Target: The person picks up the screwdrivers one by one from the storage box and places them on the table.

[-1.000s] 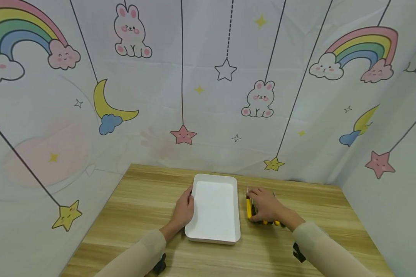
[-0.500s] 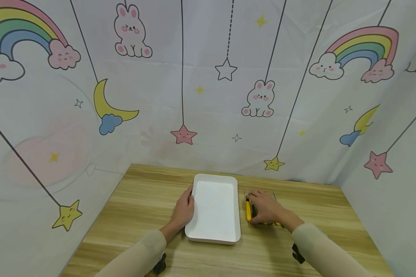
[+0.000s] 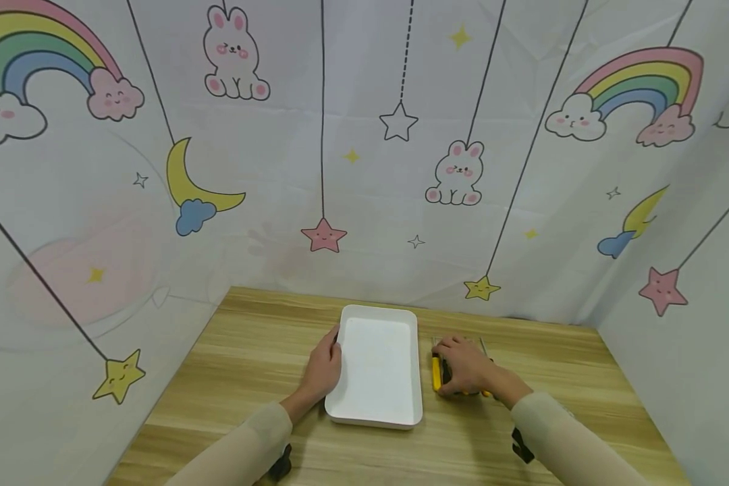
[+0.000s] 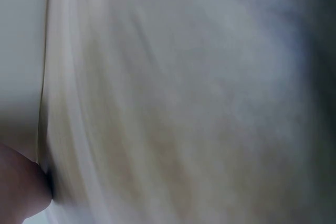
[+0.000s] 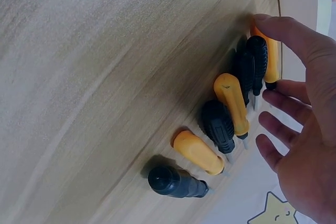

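Observation:
The white tray point(image 3: 373, 368) stands on the table, and my left hand point(image 3: 324, 370) holds it by its left side. A fingertip point(image 4: 23, 187) lies against the tray wall point(image 4: 21, 61) in the left wrist view; the other fingers are hidden there. To the right of the tray, my right hand point(image 3: 466, 364) reaches over a row of screwdrivers. Its thumb and forefinger span the leftmost yellow-handled screwdriver point(image 5: 271, 59), pinching the handle end to end. Black handles point(image 5: 244, 72) lie close beside it. The remaining fingers are bent loosely above the shafts.
Further along the row lie a yellow handle point(image 5: 231, 100), a black handle point(image 5: 218, 127), another yellow handle point(image 5: 198, 152) and a dark handle point(image 5: 176, 182). A wood-grain table point(image 3: 267, 324) lies beneath. White printed cloth point(image 3: 370, 189) encloses its back and sides.
The leftmost yellow-handled screwdriver has slid slightly towards me, with my right hand on it. My left hand and the tray have stayed in place.

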